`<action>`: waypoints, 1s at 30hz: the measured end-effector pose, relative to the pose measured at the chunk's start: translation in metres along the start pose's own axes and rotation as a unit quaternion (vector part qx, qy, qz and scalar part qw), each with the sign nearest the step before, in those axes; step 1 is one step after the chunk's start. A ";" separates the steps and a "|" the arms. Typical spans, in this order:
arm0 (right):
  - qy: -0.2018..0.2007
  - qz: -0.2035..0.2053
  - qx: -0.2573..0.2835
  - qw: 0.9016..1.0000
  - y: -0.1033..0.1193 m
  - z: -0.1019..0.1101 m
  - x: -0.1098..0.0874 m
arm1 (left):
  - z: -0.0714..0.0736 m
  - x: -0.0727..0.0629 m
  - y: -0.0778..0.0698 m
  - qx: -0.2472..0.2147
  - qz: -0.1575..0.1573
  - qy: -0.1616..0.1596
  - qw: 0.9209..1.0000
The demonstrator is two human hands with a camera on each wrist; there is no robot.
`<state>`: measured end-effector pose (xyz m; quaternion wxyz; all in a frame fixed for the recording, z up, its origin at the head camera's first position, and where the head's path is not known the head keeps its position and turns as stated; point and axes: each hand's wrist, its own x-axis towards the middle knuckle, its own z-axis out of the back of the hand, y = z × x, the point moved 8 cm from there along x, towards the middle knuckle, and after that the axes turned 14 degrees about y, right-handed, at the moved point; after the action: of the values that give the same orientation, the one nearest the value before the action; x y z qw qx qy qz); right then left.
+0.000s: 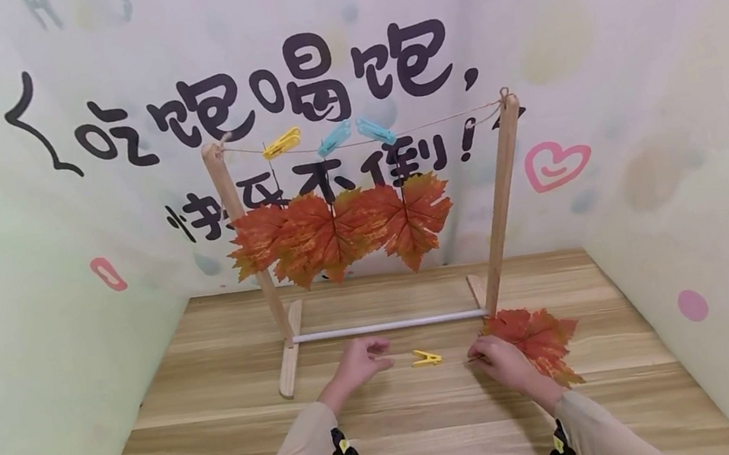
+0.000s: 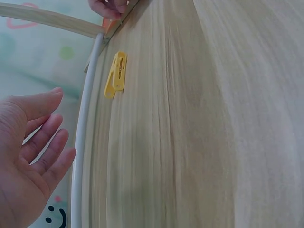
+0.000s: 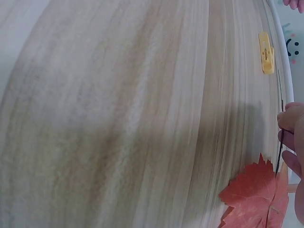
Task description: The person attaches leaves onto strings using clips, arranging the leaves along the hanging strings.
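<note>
My right hand [image 1: 503, 364] pinches the thin dark stem [image 3: 279, 152] of a red-orange maple leaf [image 1: 548, 338]. The leaf spreads out to the right of that hand, beside the foot of the right post. A yellow clothespin [image 1: 427, 357] lies on the table between my two hands. To its left, my left hand [image 1: 358, 367] hovers with relaxed, slightly bent fingers and holds nothing. In the left wrist view its fingers [image 2: 47, 147] are spread apart beside the white rod, with the clothespin [image 2: 120, 71] beyond them.
Behind the hands stands a wooden frame with a left post [image 1: 244, 235], a right post [image 1: 502, 201] and a white bottom rod [image 1: 391, 325]. Along its string [image 1: 440, 121], a yellow clothespin [image 1: 282, 144] and two blue clothespins [image 1: 334, 139] hold hanging maple leaves [image 1: 408, 222].
</note>
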<state>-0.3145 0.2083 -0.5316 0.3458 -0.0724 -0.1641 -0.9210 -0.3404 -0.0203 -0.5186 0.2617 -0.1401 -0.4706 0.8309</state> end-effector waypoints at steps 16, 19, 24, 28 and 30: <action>0.049 -0.026 0.044 0.997 0.005 0.009 0.000 | -0.016 0.008 0.004 0.002 -0.009 0.027 1.000; 0.051 -0.040 0.068 0.996 0.005 0.015 0.001 | -0.018 0.012 0.004 0.013 0.002 0.030 0.999; 0.043 -0.041 0.106 0.993 0.008 0.026 0.004 | -0.023 0.019 0.005 0.053 0.018 0.026 0.998; 0.045 -0.048 0.147 0.987 0.006 0.031 0.006 | -0.029 0.025 0.006 0.130 0.032 0.012 0.991; 0.039 -0.050 0.163 0.985 0.005 0.034 0.006 | -0.033 0.028 0.006 0.169 0.032 0.006 0.985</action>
<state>-0.3154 0.2130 -0.4972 0.3130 0.0288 -0.3016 -0.9001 -0.3497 0.0164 -0.5404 0.2576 -0.1136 -0.3168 0.9058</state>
